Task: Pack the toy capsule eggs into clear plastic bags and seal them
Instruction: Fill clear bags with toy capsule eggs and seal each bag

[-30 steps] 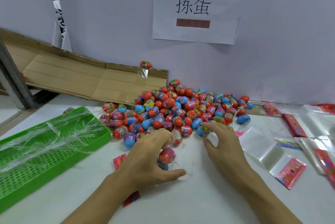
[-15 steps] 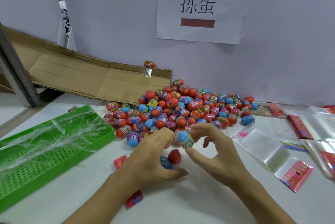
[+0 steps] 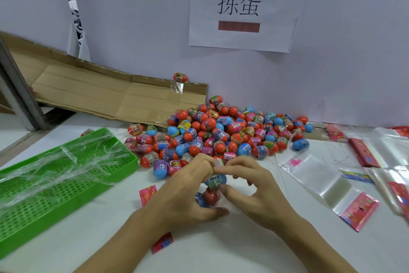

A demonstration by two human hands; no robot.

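At far left, a green perforated plastic tray (image 3: 33,210) on the white table (image 3: 221,257), strewn with clear plastic strips (image 3: 55,168). Behind it, flattened brown cardboard (image 3: 93,93) leaning against the wall, with one lone red egg (image 3: 180,77) perched on its top edge. Right of the tray, toward the far wall, a heap of red and blue toy capsule eggs (image 3: 225,133) with printed bands. Just near of the heap, the left hand (image 3: 188,193), fingers curled and pinching the top of a clear plastic bag (image 3: 215,167); thumb stretched out low on the table. Inside that bag, between both hands, a blue egg (image 3: 215,181) above a red egg (image 3: 211,197). Right hand (image 3: 254,191) meeting the left at the bag's mouth, forefinger and thumb curled and pinching it too. Further right, empty clear bags with pink printed headers (image 3: 327,184) lying flat. High on the wall, a white paper sign (image 3: 243,5) with black characters.
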